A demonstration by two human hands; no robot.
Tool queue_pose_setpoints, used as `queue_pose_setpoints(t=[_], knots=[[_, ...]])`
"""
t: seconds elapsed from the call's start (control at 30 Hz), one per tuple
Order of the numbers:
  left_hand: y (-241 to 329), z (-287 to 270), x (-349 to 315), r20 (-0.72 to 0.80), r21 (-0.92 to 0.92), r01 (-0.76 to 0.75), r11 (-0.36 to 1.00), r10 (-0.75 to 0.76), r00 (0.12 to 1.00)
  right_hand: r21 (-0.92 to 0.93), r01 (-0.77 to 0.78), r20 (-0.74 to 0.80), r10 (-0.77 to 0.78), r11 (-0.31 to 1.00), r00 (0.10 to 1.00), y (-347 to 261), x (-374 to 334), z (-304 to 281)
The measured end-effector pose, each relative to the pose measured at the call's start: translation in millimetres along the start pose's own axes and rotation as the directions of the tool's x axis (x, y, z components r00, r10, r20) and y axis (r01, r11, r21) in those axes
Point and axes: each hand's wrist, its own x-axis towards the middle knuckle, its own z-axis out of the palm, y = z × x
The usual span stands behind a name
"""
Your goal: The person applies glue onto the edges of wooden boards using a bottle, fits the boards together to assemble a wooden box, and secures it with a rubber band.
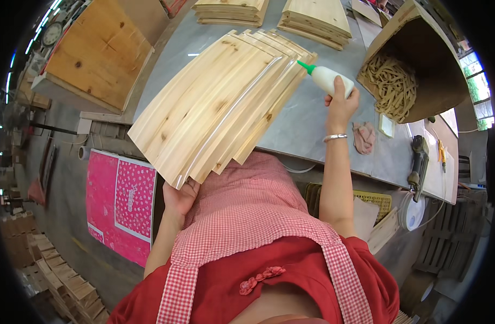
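Note:
My right hand (pixel 342 105) is wrapped round a white squeeze bottle of glue (pixel 327 79) with a green nozzle. Its tip points left, at the far end of a fanned stack of pale wooden boards (pixel 209 105). The boards overlap in steps, and shiny wet glue lines run along at least two of their long edges. At the near end of the stack, my left hand (pixel 181 198) grips the boards from beneath, its fingers partly hidden by the wood. The stack's near corners reach past the table edge, over my checked apron.
More board stacks (pixel 318 21) lie at the back of the grey table (pixel 307 121). A cardboard box (pixel 439 81) of rubber bands, a pink cloth (pixel 363 137) and a dark power tool (pixel 417 162) are on the right. Left stand a wooden box (pixel 96 54) and a pink carton (pixel 104 189).

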Motion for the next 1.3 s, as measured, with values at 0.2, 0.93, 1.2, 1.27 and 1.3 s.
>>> queue_pose_setpoints(t=[0.2, 0.93, 1.2, 1.27, 1.3], knots=[[-1, 5, 0, 0.085, -0.130, 0.048, 0.990, -0.037, 0.996, -0.059, -0.021, -0.065, 0.017, 0.998, 0.998, 14, 20, 25], [-8, 4, 11, 0.079, -0.127, 0.054, 0.990, -0.044, 0.996, -0.095, 0.042, -0.104, -0.052, 0.995, 0.993, 30, 34, 30], [-9, 9, 11, 0.089, -0.144, 0.057, 0.988, -0.045, 0.995, -0.130, 0.066, -0.145, -0.085, 0.989, 0.986, 40, 36, 36], [-9, 11, 9, 0.091, -0.135, 0.068, 0.989, -0.056, 0.994, -0.175, 0.099, -0.156, -0.127, 0.980, 0.980, 42, 38, 37], [-10, 12, 8, 0.090, -0.135, 0.068, 0.989, -0.057, 0.994, -0.175, 0.098, -0.155, -0.126, 0.980, 0.980, 43, 39, 36]])
